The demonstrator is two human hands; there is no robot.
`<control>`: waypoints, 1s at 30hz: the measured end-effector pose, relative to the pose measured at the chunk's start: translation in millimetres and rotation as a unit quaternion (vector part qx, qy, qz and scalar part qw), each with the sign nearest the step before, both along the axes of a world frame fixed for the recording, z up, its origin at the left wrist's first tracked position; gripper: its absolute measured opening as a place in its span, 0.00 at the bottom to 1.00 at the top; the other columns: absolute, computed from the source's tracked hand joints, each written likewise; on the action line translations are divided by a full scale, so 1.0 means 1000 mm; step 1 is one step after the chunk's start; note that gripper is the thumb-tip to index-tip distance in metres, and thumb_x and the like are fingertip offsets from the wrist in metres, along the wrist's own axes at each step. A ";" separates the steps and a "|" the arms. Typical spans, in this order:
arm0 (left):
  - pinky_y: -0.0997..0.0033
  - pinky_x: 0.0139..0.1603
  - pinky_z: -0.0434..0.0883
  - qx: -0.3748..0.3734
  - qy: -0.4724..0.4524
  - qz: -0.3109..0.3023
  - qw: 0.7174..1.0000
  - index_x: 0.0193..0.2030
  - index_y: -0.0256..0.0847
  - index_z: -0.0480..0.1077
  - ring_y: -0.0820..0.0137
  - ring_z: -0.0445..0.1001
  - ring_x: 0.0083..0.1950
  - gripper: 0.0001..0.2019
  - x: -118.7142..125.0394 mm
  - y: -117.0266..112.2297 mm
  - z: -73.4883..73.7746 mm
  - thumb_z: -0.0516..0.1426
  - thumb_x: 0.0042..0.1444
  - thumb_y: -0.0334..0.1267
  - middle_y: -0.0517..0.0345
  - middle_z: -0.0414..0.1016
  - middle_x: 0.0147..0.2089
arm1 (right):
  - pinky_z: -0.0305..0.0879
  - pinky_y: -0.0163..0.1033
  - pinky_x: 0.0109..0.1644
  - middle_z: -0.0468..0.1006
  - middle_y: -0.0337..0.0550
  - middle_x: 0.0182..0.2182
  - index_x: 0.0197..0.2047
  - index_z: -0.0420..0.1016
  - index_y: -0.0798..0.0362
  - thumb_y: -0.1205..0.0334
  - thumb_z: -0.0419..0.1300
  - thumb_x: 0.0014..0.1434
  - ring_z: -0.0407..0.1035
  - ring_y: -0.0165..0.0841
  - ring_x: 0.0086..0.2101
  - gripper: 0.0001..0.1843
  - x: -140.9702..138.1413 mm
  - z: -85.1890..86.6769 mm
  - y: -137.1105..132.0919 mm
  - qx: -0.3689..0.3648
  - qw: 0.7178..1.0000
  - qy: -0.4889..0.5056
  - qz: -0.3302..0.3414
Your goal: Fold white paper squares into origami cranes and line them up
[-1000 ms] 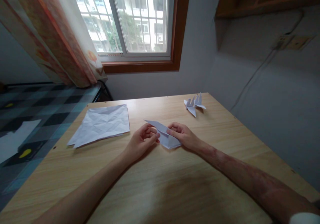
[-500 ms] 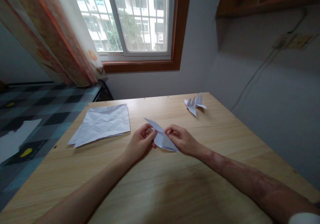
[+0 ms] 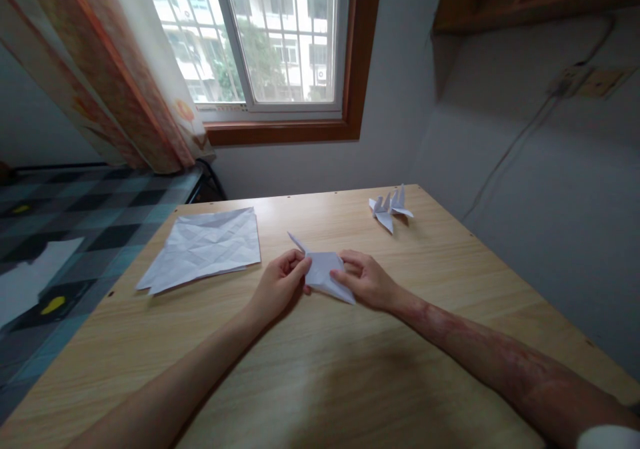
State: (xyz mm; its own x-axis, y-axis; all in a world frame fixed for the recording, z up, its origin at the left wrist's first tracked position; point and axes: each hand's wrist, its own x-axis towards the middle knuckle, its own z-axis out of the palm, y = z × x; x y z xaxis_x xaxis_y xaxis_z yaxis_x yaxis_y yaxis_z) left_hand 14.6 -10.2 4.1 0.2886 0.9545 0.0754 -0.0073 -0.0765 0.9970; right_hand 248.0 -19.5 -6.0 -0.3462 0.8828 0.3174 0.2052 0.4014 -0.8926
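Note:
A partly folded white paper piece [image 3: 323, 270] is held just above the wooden table [image 3: 320, 362] between both hands. My left hand [image 3: 277, 285] pinches its left side with curled fingers. My right hand [image 3: 365, 279] grips its right side, thumb on top. One pointed tip of the paper sticks out to the upper left, another to the lower right.
A creased white sheet stack [image 3: 203, 247] lies on the table to the left. A finished folded paper figure [image 3: 390, 210] stands near the far right edge. A bed with a checked cover [image 3: 60, 235] is on the left, a window and curtain [image 3: 115, 69] behind.
The paper has been opened wider and turned between the hands. Both hands shifted slightly but stayed at the same spot.

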 end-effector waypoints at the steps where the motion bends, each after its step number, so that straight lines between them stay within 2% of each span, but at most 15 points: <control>1: 0.73 0.29 0.70 0.000 -0.003 -0.001 1.000 0.35 0.40 0.72 0.72 0.74 0.26 0.23 0.000 0.000 0.000 0.69 0.62 0.59 0.63 0.75 0.29 | 0.72 0.41 0.43 0.83 0.45 0.39 0.43 0.82 0.53 0.43 0.66 0.71 0.75 0.38 0.39 0.20 0.001 -0.002 0.001 -0.032 0.999 0.021 0.013; 3: 0.74 0.29 0.69 0.008 -0.007 0.005 1.000 0.36 0.40 0.71 0.72 0.73 0.28 0.23 0.000 0.000 0.000 0.70 0.61 0.58 0.63 0.74 0.30 | 0.68 0.38 0.36 0.79 0.43 0.35 0.38 0.80 0.53 0.40 0.64 0.72 0.72 0.36 0.34 0.23 0.002 -0.005 0.003 -0.068 0.996 0.049 0.023; 5: 0.75 0.30 0.67 0.020 -0.008 0.017 1.000 0.38 0.41 0.71 0.73 0.71 0.30 0.22 0.000 0.001 -0.003 0.71 0.60 0.56 0.64 0.74 0.30 | 0.65 0.38 0.34 0.76 0.41 0.32 0.34 0.78 0.52 0.40 0.64 0.72 0.69 0.34 0.32 0.24 0.002 -0.007 0.004 -0.069 0.996 0.052 0.015; 7: 0.76 0.31 0.65 0.030 -0.008 0.024 0.999 0.40 0.42 0.69 0.74 0.71 0.30 0.21 -0.001 0.002 -0.005 0.72 0.60 0.53 0.64 0.74 0.31 | 0.65 0.37 0.33 0.77 0.41 0.32 0.35 0.80 0.52 0.42 0.66 0.71 0.69 0.34 0.32 0.22 0.002 -0.010 0.006 -0.071 0.996 0.051 0.003; 10: 0.76 0.30 0.62 0.046 0.011 0.027 0.999 0.42 0.43 0.67 0.73 0.69 0.29 0.20 -0.002 0.002 -0.007 0.72 0.61 0.50 0.66 0.73 0.30 | 0.67 0.37 0.33 0.81 0.42 0.37 0.48 0.83 0.51 0.46 0.68 0.69 0.72 0.35 0.33 0.17 0.002 -0.014 0.007 -0.088 0.994 0.059 -0.021; 12: 0.75 0.31 0.62 0.069 0.054 0.021 0.996 0.43 0.43 0.68 0.72 0.69 0.30 0.18 -0.002 0.001 -0.006 0.71 0.62 0.49 0.66 0.72 0.30 | 0.68 0.36 0.33 0.82 0.41 0.38 0.58 0.80 0.49 0.49 0.69 0.68 0.73 0.34 0.32 0.20 0.002 -0.016 0.008 -0.097 0.992 0.069 -0.038; 14: 0.74 0.33 0.63 0.100 0.107 0.004 0.989 0.42 0.42 0.71 0.71 0.70 0.32 0.16 -0.003 -0.002 -0.003 0.71 0.61 0.47 0.65 0.73 0.31 | 0.67 0.35 0.32 0.82 0.40 0.38 0.63 0.76 0.48 0.51 0.68 0.68 0.73 0.34 0.31 0.23 0.002 -0.016 0.008 -0.098 0.991 0.071 -0.053; 16: 0.73 0.34 0.63 0.125 0.148 -0.015 0.981 0.42 0.41 0.75 0.71 0.70 0.33 0.14 -0.003 -0.004 -0.001 0.72 0.60 0.45 0.63 0.73 0.32 | 0.69 0.37 0.33 0.82 0.40 0.39 0.63 0.75 0.48 0.52 0.66 0.69 0.73 0.35 0.32 0.22 0.003 -0.016 0.009 -0.083 0.993 0.051 -0.069; 18: 0.73 0.34 0.62 0.126 0.165 -0.022 0.978 0.45 0.41 0.78 0.71 0.69 0.32 0.14 -0.004 -0.004 0.000 0.72 0.60 0.45 0.64 0.72 0.32 | 0.74 0.41 0.40 0.83 0.44 0.45 0.61 0.75 0.48 0.55 0.66 0.69 0.76 0.38 0.38 0.19 0.005 -0.013 0.010 -0.023 0.994 0.011 -0.102; 19: 0.73 0.33 0.62 0.117 0.163 -0.019 0.980 0.46 0.41 0.79 0.71 0.68 0.32 0.14 -0.004 -0.004 0.000 0.72 0.60 0.46 0.64 0.72 0.31 | 0.76 0.46 0.47 0.83 0.47 0.49 0.61 0.76 0.48 0.58 0.66 0.69 0.77 0.41 0.43 0.18 0.007 -0.011 0.010 0.024 0.993 -0.014 -0.119; 20: 0.73 0.33 0.62 0.104 0.153 -0.012 0.983 0.47 0.41 0.79 0.71 0.69 0.31 0.15 -0.005 -0.002 0.000 0.72 0.60 0.47 0.64 0.72 0.31 | 0.75 0.50 0.56 0.82 0.50 0.53 0.61 0.76 0.48 0.60 0.66 0.69 0.77 0.44 0.50 0.18 0.009 -0.008 0.009 0.077 0.988 -0.039 -0.131; 22: 0.73 0.32 0.61 0.073 0.120 0.004 0.990 0.48 0.41 0.79 0.71 0.68 0.30 0.17 -0.007 0.001 -0.002 0.71 0.61 0.49 0.65 0.72 0.29 | 0.67 0.58 0.69 0.79 0.53 0.60 0.62 0.76 0.47 0.61 0.66 0.69 0.72 0.49 0.61 0.18 0.013 -0.002 0.007 0.176 0.972 -0.084 -0.128; 26: 0.75 0.29 0.56 0.022 0.041 0.025 0.999 0.47 0.41 0.77 0.73 0.64 0.25 0.21 -0.013 0.010 -0.004 0.72 0.59 0.54 0.69 0.66 0.24 | 0.56 0.64 0.77 0.70 0.56 0.73 0.67 0.74 0.45 0.49 0.73 0.66 0.64 0.54 0.71 0.30 0.017 0.007 0.000 0.277 0.946 -0.155 -0.063; 28: 0.75 0.29 0.57 0.001 0.016 0.031 0.999 0.48 0.41 0.77 0.73 0.65 0.26 0.21 -0.016 0.012 -0.005 0.73 0.58 0.54 0.68 0.68 0.25 | 0.50 0.65 0.80 0.71 0.56 0.73 0.68 0.73 0.44 0.43 0.75 0.63 0.63 0.55 0.71 0.36 0.016 0.007 -0.002 0.294 0.937 -0.184 -0.033; 30: 0.74 0.30 0.61 -0.016 0.003 0.034 0.999 0.48 0.41 0.77 0.71 0.70 0.27 0.22 -0.017 0.013 -0.004 0.73 0.56 0.53 0.66 0.73 0.27 | 0.47 0.66 0.81 0.73 0.55 0.72 0.66 0.75 0.44 0.41 0.76 0.61 0.64 0.55 0.71 0.35 0.014 0.005 -0.002 0.291 0.934 -0.205 -0.022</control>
State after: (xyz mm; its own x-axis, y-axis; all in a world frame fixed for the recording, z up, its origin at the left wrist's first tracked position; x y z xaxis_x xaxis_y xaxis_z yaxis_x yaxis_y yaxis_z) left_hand -2.7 2.9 -0.3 0.2236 0.9738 0.0420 0.0036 -0.0439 0.9990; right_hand 262.5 -21.4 -0.5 -0.5112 0.6182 0.5971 0.5092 0.7775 -0.3690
